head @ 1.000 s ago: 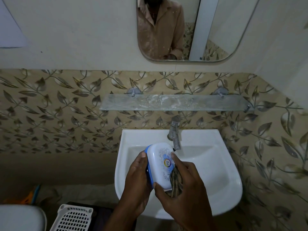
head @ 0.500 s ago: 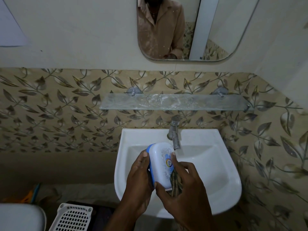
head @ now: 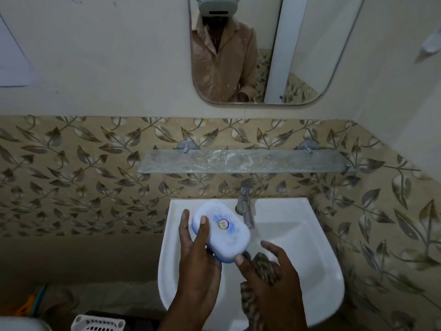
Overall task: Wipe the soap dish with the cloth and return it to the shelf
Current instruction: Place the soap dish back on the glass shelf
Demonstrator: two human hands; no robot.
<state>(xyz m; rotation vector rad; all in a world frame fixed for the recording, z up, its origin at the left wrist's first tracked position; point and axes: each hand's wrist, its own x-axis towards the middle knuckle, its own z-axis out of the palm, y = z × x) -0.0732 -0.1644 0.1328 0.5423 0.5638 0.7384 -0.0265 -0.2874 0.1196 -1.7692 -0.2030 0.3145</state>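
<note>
A white soap dish with a blue base and a round sticker on its lid is held over the left part of the sink. My left hand grips it from the left, thumb on the lid and fingers behind it. My right hand is just right of the dish, its thumb touching the dish's near corner. A brown patterned cloth is held under that hand's fingers and hangs down below it. The glass shelf on the wall above the tap holds nothing.
A white sink with a metal tap sits below the shelf. A mirror hangs above and reflects a person. A white slotted basket stands at the lower left, beside a white rounded object at the corner.
The dish has turned so its lid faces up more, and has moved a little left. My right hand with the cloth has come off the lid and dropped to the right.
</note>
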